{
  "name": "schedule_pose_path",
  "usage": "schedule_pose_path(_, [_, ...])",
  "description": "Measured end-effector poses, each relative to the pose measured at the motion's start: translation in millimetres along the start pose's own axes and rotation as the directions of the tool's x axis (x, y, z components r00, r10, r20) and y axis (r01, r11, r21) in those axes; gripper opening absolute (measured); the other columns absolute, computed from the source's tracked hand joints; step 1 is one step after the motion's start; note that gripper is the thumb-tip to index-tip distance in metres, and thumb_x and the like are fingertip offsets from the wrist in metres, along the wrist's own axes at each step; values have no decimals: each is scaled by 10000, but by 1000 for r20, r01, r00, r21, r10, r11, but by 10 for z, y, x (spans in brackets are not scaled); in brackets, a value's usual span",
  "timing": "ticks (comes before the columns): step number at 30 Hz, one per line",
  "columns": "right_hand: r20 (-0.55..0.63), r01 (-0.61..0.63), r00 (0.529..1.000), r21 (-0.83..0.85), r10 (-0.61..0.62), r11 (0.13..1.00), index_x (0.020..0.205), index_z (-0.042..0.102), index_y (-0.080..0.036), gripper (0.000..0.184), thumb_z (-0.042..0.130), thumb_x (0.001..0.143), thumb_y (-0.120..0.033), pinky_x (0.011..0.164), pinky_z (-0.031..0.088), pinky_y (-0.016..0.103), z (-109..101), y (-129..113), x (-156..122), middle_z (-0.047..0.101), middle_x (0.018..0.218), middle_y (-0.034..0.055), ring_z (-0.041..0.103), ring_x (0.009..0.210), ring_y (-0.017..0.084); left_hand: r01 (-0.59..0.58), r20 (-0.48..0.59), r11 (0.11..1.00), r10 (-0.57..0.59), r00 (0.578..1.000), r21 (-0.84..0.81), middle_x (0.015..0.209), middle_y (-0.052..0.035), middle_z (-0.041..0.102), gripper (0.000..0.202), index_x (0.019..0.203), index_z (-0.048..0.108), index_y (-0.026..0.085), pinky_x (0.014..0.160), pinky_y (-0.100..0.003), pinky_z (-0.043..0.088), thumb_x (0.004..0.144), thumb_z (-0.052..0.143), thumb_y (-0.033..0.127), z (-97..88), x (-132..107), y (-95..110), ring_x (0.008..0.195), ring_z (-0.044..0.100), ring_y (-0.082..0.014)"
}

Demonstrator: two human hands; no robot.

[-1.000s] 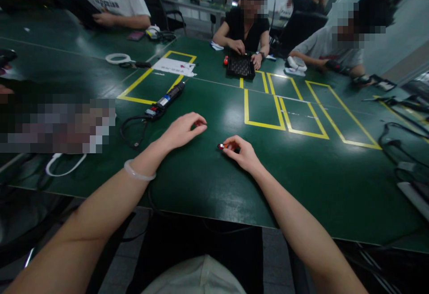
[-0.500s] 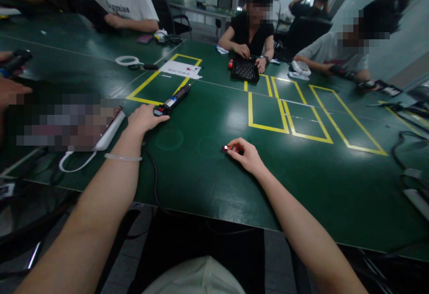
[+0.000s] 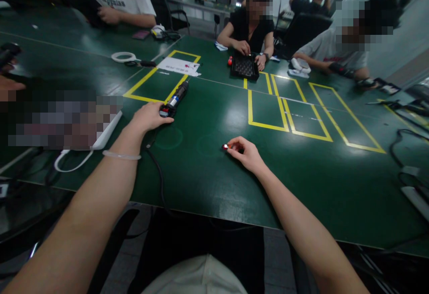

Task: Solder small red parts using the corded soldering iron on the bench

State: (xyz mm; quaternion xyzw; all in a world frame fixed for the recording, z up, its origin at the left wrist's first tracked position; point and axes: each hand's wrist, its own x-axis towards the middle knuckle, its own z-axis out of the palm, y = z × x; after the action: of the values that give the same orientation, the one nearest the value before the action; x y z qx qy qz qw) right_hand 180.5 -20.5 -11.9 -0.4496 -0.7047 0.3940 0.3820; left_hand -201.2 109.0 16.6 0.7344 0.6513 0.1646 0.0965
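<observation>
**Q:** Status, left side?

**A:** The left hand (image 3: 150,117) lies palm down on the green table (image 3: 311,173). Its fingers curve over the near end of the electric screwdriver (image 3: 176,98). Whether this is a full grip or only contact cannot be determined. The tool lies flat and points away toward a yellow tape outline (image 3: 161,79). Its black cable (image 3: 160,173) runs from under the hand back over the table's near edge. A white power strip (image 3: 107,133) lies just left of the wrist.

**Q:** Right side?

**A:** The right hand (image 3: 247,154) rests on the table, thumb and forefinger pinched shut on a small red part (image 3: 225,147). The part sits at table level, at the left of the fingertips. It is well apart from the left hand and the screwdriver, with bare table between.

**Q:** Beyond the hands?

**A:** A black tray (image 3: 244,67) sits on the far side of the table, under a co-worker's hands.
</observation>
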Motion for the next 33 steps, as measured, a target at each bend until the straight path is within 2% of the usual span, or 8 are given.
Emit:
schedule_pose_path(3, [-7, 0, 1000, 4, 0, 1000, 986, 628, -193, 227, 690, 833, -349, 631, 444, 267, 3, 3, 2, 597, 730, -17, 536, 632, 120, 45, 11, 992, -46, 999, 115, 1103, -145, 667, 655, 1192, 647, 164, 827, -404, 479, 702, 748, 587, 36, -89, 223, 977, 630, -321])
schedule_pose_path(5, [-11, 3, 1000, 10, -3, 1000, 983, 627, -189, 228, 691, 831, -347, 626, 442, 267, 5, -2, 5, 593, 721, -18, 533, 623, 120, 19, 20, 987, -23, 1000, 159, 1140, -160, 651, 684, 1225, 635, 171, 805, -403, 484, 720, 711, 626, 70, -151, 380, 995, 630, -338])
schedule_pose_path(10, [-28, 8, 1000, -2, -8, 1000, 976, 627, -187, 220, 691, 833, -341, 627, 453, 266, 1, -16, 10, 601, 737, -12, 542, 634, 122, -98, 89, 969, 79, 993, 225, 1159, -187, 626, 701, 1261, 598, 135, 779, -408, 485, 787, 616, 651, 165, -333, 845, 1022, 630, -363])
schedule_pose_path(15, [-59, 21, 998, -43, -24, 999, 973, 630, -194, 208, 688, 840, -342, 636, 458, 266, -9, 2, 16, 622, 772, -5, 538, 648, 121, -226, 102, 939, 206, 973, 259, 1133, -152, 636, 598, 1219, 597, 141, 830, -401, 477, 828, 590, 594, 264, -557, 1334, 1015, 633, -330])
schedule_pose_path(18, [-79, 43, 996, -50, -47, 998, 969, 625, -200, 185, 678, 842, -325, 650, 469, 276, -6, 8, 23, 629, 787, 1, 558, 669, 131, -299, 111, 921, 280, 954, 248, 1135, -140, 640, 569, 1213, 592, 145, 850, -396, 471, 835, 593, 571, 318, -675, 1533, 1004, 633, -313])
schedule_pose_path(25, [-112, 139, 982, -106, -151, 985, 996, 598, -211, 152, 645, 858, -254, 701, 490, 292, 1, -6, 21, 623, 862, 13, 585, 728, 147, -404, 136, 894, 384, 913, 194, 1097, -126, 646, 522, 1188, 588, 148, 851, -385, 462, 837, 606, 535, 381, -832, 1737, 1005, 628, -303])
schedule_pose_path(29, [-76, 203, 971, -229, -225, 952, 962, 614, -209, 81, 627, 885, -229, 721, 479, 288, 9, -41, 11, 600, 887, 22, 570, 746, 150, -439, 136, 883, 420, 897, 166, 1093, -124, 649, 517, 1197, 590, 144, 869, -387, 458, 839, 600, 518, 400, -862, 1769, 1017, 628, -303])
schedule_pose_path(33, [-44, 197, 974, -320, -222, 927, 960, 634, -213, 55, 615, 909, -219, 716, 465, 278, 46, -50, 13, 592, 923, 27, 567, 743, 147, -464, 130, 873, 448, 885, 149, 1094, -122, 649, 517, 1204, 587, 149, 885, -392, 456, 847, 593, 523, 429, -859, 1758, 1022, 627, -300])
